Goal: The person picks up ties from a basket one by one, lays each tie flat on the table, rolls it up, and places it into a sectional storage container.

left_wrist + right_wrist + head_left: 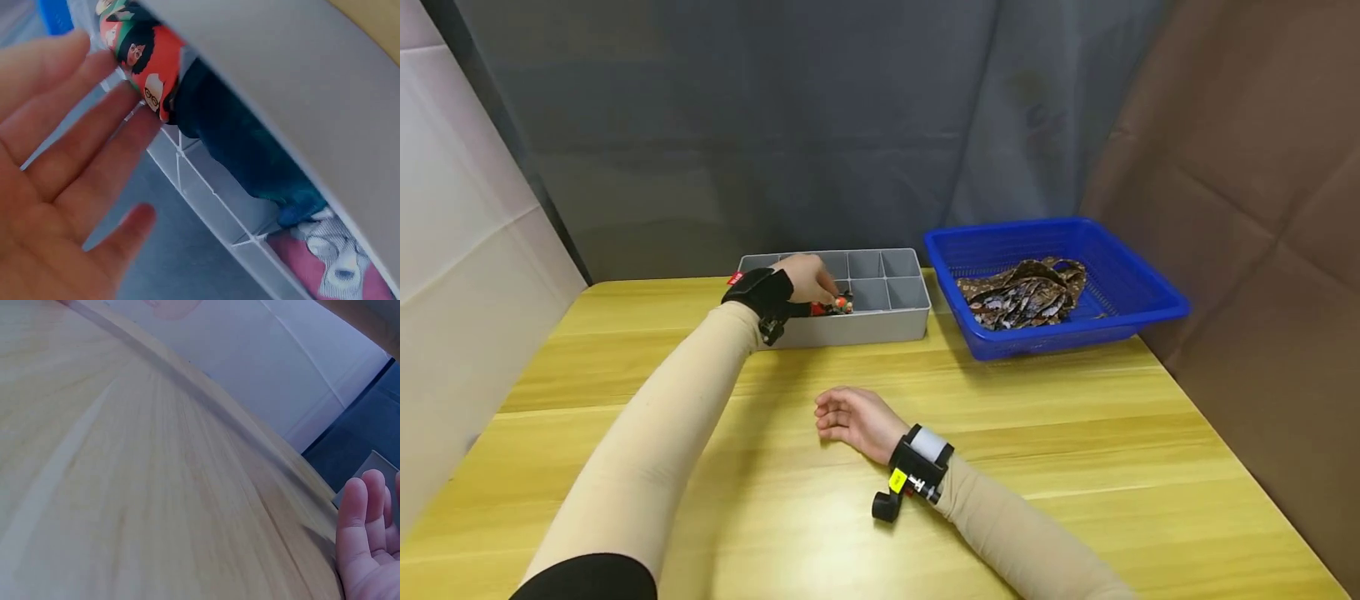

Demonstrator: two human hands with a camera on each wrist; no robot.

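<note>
Overhead, reaching the left hand (808, 279) into the grey divided organizer (880, 321), fingers touching a small orange-patterned roll (841, 304) in a front compartment; right hand (853, 417) resting idle on the yellow table (1075, 467), blue basket (1120, 312) well apart.

Closer, at the left wrist, spreading straight fingers (94, 137) beside the roll (147, 59), not clasping it (long axis running along the compartment wall, apparently).

Rightward, showing relaxed fingers (362, 519), holding nothing.
</note>
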